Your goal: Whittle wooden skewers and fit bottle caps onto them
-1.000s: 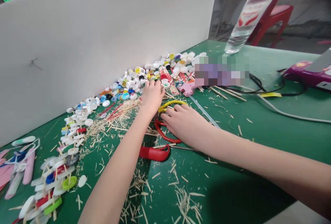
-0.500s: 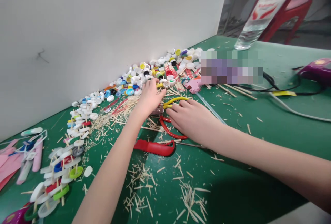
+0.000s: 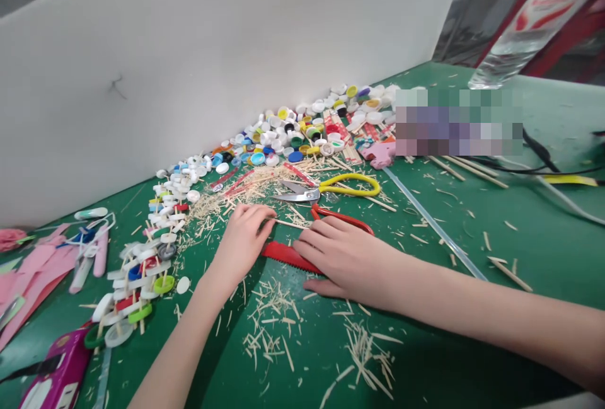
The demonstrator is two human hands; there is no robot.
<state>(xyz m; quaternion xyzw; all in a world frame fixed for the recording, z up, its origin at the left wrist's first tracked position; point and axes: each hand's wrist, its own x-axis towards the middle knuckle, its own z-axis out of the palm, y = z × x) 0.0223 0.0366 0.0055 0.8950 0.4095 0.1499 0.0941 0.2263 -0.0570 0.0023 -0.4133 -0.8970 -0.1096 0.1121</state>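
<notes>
My left hand [image 3: 248, 236] pinches one end of a thin wooden stick [image 3: 289, 224] above the green table. Palm down, my right hand [image 3: 340, 258] lies over the handle part of a red serrated tool [image 3: 288, 256]; its fingertips are near the stick's other end, and whether they grip anything is hidden. Behind my right hand is a red handle [image 3: 347, 217], partly covered. Yellow-handled scissors [image 3: 350, 185] lie slightly open just beyond, blades pointing left.
Bottle caps [image 3: 283, 132] are heaped along the white wall. Caps threaded on sticks [image 3: 142, 276] stand at the left. Wood splinters [image 3: 271, 321] litter the green table [image 3: 425, 346]. A clear rod [image 3: 435, 226] lies right, and a water bottle [image 3: 524, 24] stands far right.
Both hands have come away from the yellow scissors toward me. My left hand now has a stick, and my right hand covers part of the red serrated tool. The view has shifted left.
</notes>
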